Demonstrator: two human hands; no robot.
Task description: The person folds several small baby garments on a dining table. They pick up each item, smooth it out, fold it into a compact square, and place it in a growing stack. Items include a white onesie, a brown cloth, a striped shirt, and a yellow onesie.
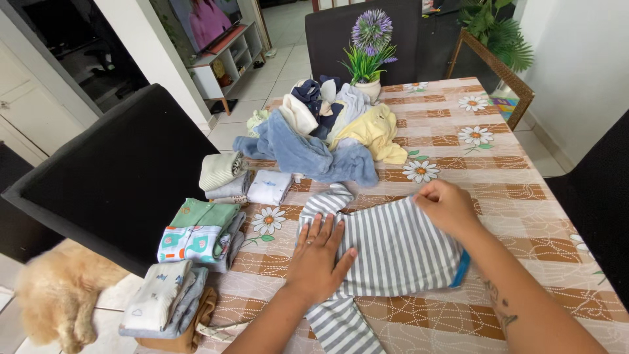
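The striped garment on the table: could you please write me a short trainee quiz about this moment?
1. True or false: the left hand lies flat on the striped garment.
2. What does the right hand do? A pinches the garment's upper edge; B holds the plant pot; C hangs in the air.
3. On which side of the garment are the folded stacks?

Key: 1 true; 2 A; 3 the person's left, near the table edge.

One view only, from the person's head, tilted steeply down and forward over the table (498, 177). It sits close: both forearms enter from six o'clock. The table runs off toward twelve and one o'clock, a dark chair (111, 177) fills nine o'clock, and tiled floor (275, 62) recedes at eleven.
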